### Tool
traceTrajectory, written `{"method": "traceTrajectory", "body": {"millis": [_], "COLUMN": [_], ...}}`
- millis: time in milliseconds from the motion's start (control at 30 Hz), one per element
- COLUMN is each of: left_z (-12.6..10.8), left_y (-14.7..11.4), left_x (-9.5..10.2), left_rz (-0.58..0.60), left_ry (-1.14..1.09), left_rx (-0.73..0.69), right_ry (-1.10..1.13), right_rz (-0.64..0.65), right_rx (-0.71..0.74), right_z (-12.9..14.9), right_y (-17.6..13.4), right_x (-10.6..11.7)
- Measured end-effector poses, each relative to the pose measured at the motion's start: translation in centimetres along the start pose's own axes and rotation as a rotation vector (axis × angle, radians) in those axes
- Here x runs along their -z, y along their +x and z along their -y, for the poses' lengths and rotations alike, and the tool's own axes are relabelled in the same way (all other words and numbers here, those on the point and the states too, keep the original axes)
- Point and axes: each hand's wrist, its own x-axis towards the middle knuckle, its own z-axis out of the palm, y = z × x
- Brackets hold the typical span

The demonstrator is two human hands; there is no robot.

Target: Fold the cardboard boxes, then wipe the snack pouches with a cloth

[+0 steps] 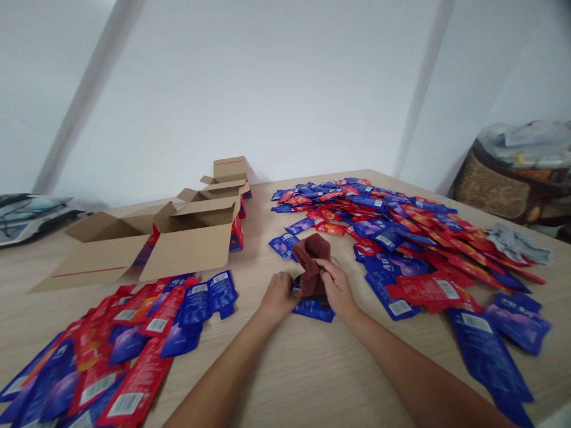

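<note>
My right hand (pixel 336 286) grips a small brown cloth (pixel 314 258) that looks soft, its upper part folded open. My left hand (pixel 279 295) is closed at the left, its fingers curled by a dark edge under the cloth; what they hold is mostly hidden. Below both hands a flat blue packet (pixel 314 311) lies on the table. Just beyond the cloth are more blue packets (pixel 284 245).
On the right spreads a large heap of red and blue packets (pixel 370 208), with a grey cloth (pixel 517 242) at its edge. Fanned packets (pixel 151 324) lie front left. Several opened cardboard boxes (pixel 191 249) stand behind them. A patterned chair (pixel 493 181) is at far right.
</note>
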Motion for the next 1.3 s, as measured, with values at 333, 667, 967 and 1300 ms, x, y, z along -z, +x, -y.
{"method": "traceTrajectory", "body": {"millis": [333, 667, 967, 1300], "left_z": [1.0, 1.6, 1.1, 1.1], "left_y": [0.3, 0.1, 0.3, 0.2], "left_x": [1.2, 0.5, 0.8, 0.5], "left_rz": [0.065, 0.026, 0.026, -0.058], "left_ry": [-0.725, -1.343, -1.397, -1.435], "left_rx": [0.508, 0.465, 0.535, 0.587], "right_ry": [-0.121, -0.715, -0.913, -0.964], "right_rz": [-0.019, 0.504, 0.271, 0.433], "right_rx": [0.042, 0.141, -0.047, 0.031], "right_z": [-0.2, 1.3, -2.2, -0.5], "right_y": [-0.1, -1.5, 1.3, -0.2], "right_x": [0.2, -2.6, 1.3, -1.2]}}
